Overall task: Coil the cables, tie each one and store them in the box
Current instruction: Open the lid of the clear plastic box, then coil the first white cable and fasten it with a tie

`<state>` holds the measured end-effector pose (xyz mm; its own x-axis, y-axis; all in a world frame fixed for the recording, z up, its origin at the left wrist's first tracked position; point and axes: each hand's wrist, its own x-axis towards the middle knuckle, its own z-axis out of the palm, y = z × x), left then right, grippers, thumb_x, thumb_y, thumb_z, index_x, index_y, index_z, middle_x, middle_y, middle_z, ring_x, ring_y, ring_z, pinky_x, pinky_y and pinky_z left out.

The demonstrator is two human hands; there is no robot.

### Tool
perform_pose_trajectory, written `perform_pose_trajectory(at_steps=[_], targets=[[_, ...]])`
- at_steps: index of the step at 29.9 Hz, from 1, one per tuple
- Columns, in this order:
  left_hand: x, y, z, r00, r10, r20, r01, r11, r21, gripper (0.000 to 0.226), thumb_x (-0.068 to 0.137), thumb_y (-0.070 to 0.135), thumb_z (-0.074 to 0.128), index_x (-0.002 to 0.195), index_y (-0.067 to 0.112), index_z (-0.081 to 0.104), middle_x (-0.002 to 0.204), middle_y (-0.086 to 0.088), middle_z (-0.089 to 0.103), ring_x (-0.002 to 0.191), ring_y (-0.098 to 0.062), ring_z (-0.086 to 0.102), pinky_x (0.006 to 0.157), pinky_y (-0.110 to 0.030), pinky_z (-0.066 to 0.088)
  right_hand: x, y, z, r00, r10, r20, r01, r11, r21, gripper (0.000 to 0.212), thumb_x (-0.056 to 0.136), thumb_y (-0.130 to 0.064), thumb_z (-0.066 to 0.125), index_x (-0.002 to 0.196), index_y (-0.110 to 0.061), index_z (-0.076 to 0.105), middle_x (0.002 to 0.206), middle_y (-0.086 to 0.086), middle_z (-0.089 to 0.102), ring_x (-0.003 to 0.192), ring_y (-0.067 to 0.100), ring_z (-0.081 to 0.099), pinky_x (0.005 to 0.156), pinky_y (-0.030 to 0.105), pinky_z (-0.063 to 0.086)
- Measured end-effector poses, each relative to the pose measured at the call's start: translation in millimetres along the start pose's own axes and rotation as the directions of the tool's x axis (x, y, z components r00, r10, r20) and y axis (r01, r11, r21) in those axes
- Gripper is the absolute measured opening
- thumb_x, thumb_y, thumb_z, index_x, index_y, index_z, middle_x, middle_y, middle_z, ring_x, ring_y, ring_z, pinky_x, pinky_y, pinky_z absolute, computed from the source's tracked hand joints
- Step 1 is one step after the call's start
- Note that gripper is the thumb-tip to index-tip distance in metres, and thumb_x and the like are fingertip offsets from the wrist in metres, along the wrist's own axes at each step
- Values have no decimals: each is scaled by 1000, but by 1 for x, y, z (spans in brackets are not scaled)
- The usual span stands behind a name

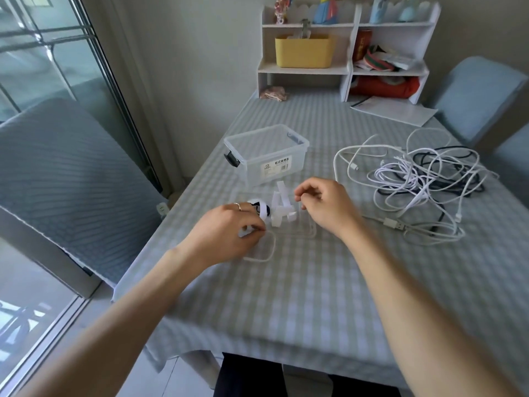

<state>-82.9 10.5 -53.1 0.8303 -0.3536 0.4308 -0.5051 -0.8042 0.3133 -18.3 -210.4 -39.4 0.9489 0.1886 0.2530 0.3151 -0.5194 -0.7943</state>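
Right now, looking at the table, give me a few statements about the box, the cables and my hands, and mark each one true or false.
1. The clear box sits open with no lid on it. True.
2. The tangled cables are already in the box. False: they lie loose on the table, to the right of the box.
3. The left hand grips a white strap. True.
4. The right hand rests on the cable pile. False: it is clear of the pile, near the white straps.
5. The yellow bin stands on the shelf. True.
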Motion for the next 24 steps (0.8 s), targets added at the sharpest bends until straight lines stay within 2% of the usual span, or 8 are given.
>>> perform_pose_trajectory(at_steps=[4, 7, 11, 14, 15, 17, 20, 24], targets=[[5, 4, -10, 975, -144, -168, 112, 976, -185, 4, 82, 16, 75, 80, 18, 75, 73, 10, 67, 63, -9, 59, 60, -19, 47, -1, 0, -1, 1000, -10, -2, 10, 1000, -6, 21, 86, -2, 56, 83, -19, 69, 82, -5, 72, 76, 15, 68, 79, 28, 54], [16, 2, -14, 949, -176, -263, 153, 983, -106, 4, 82, 15, 74, 79, 19, 73, 73, 10, 66, 59, -8, 57, 60, -27, 50, 0, -1, -2, 1000, -10, -1, 10, 1000, -11, 20, 87, -3, 57, 84, -18, 70, 85, -4, 73, 79, 15, 68, 77, 25, 52], [24, -4, -3, 956, -240, -168, 230, 970, -74, 9, 85, 23, 75, 94, 19, 75, 84, 6, 68, 65, -7, 59, 68, -32, 53, -3, -2, -3, 998, 5, -56, -8, 999, -51, 18, 88, -5, 57, 90, -16, 71, 89, -7, 69, 83, 9, 63, 70, 5, 43], [22, -3, -9, 889, -363, -280, 300, 922, -245, 18, 86, 23, 74, 103, 21, 73, 97, 11, 67, 85, -5, 61, 77, -24, 50, -11, 0, -9, 995, 74, -71, -81, 992, -96, 18, 89, -13, 59, 103, -16, 69, 103, -4, 69, 97, 13, 63, 73, 8, 40], [21, -6, -13, 865, -428, -261, 353, 890, -289, 24, 86, 25, 73, 110, 24, 71, 104, 13, 65, 95, -6, 60, 82, -23, 47, -15, 0, -13, 994, 107, -37, -111, 986, -123, 23, 88, -20, 62, 110, -19, 66, 110, -5, 67, 104, 13, 63, 80, 14, 41], [17, -16, -21, 858, -512, -40, 468, 812, -349, 48, 82, 37, 76, 127, 32, 61, 119, 13, 57, 111, -7, 54, 89, -23, 40, -24, -3, -19, 976, 174, 129, -145, 968, -206, 56, 81, -40, 71, 131, -24, 53, 131, -6, 59, 121, 14, 56, 99, 28, 43], [12, -25, -24, 852, -413, 322, 506, 808, -301, 102, 61, 61, 85, 147, 39, 35, 134, 6, 51, 121, -9, 48, 94, -20, 39, -31, -13, -19, 927, 200, 316, -54, 908, -416, 101, 75, -54, 76, 153, -21, 22, 154, 1, 36, 141, 21, 36, 112, 35, 33], [8, -27, -18, 887, -379, 265, 428, 890, -159, 111, 60, 55, 88, 151, 34, 30, 147, 5, 44, 133, -12, 41, 105, -25, 34, -21, -13, -6, 938, 160, 307, -25, 916, -401, 101, 78, -44, 78, 155, -19, 17, 158, 3, 30, 144, 22, 28, 108, 31, 29]])
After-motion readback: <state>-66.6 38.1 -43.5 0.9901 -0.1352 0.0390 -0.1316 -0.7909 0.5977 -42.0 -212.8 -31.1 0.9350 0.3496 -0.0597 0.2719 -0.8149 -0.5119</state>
